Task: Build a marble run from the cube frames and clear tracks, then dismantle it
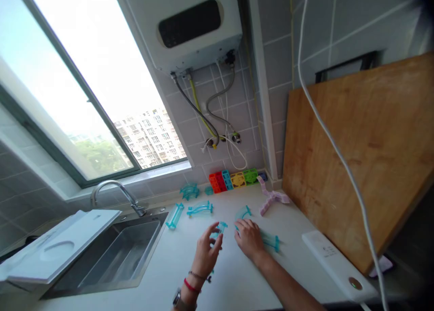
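My left hand (206,250) is above the counter, its fingers and thumb curved around a small clear plastic track piece with teal ends (222,227). To its right, my right hand (249,238) rests low with bent fingers over another clear, teal-ended track piece (271,241); the hand hides the middle of that piece. Just beyond the right fingers lies a curved teal track piece (243,212). Farther back on the left are a straight teal piece (175,216) and a curved one (200,208). A small teal part shows below my left wrist, mostly hidden.
Along the back wall stand more teal pieces (189,191) and a row of coloured blocks (233,180). A lilac three-armed part (272,196) lies near the wooden board (352,153). A white power strip (339,266) sits right; the sink (118,252) is left.
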Demonstrator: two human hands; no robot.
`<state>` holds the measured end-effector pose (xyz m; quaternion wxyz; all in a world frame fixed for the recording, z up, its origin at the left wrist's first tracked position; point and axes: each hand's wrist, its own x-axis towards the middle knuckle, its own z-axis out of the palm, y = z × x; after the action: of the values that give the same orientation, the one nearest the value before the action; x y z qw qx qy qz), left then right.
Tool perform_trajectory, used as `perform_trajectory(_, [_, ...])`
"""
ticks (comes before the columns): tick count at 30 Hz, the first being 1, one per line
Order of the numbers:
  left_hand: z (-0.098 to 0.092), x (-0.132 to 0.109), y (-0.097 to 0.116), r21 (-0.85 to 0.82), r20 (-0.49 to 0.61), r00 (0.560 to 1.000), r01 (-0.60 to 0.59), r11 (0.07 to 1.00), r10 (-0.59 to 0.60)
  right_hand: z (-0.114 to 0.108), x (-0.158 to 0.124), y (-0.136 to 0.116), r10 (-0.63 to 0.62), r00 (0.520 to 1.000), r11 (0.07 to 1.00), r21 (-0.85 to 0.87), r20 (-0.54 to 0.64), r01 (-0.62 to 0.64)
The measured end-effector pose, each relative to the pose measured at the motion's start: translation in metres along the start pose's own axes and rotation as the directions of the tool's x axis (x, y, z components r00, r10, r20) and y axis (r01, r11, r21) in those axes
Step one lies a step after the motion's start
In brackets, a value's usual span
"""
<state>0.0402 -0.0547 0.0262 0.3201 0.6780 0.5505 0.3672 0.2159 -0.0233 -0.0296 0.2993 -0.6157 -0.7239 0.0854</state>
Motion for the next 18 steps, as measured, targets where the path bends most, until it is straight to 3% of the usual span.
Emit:
perform_trajectory(3, [0.004,-0.051,-0.020,-0.419,-0.040,0.983,0.146,0.896,-0.179,-0.006,-0.002,0.000,-0.023,0.995,1.000,-0.010,-0.098,0.022])
perform_trajectory(6, [0.012,-0.092,-0.045,-0.558,-0.066,0.966,0.173,0.812,-0.251,-0.012,-0.005,0.009,-0.007,0.991,1.000,-0.023,-0.130,0.004])
perform_trajectory(8, [0.014,-0.107,-0.055,-0.599,-0.085,0.969,0.137,0.789,-0.233,-0.016,-0.005,0.020,0.034,0.999,0.999,-0.009,-0.032,-0.035])
perform_trajectory(12, [0.014,-0.109,-0.056,-0.661,-0.078,0.970,0.124,0.740,-0.232,-0.023,-0.002,0.036,0.058,0.978,0.997,0.035,0.198,-0.066])
perform_trajectory(18, [0.014,-0.101,-0.051,-0.657,0.022,0.968,0.201,0.726,-0.249,-0.024,0.005,0.035,0.013,0.952,0.982,0.173,0.307,-0.069])
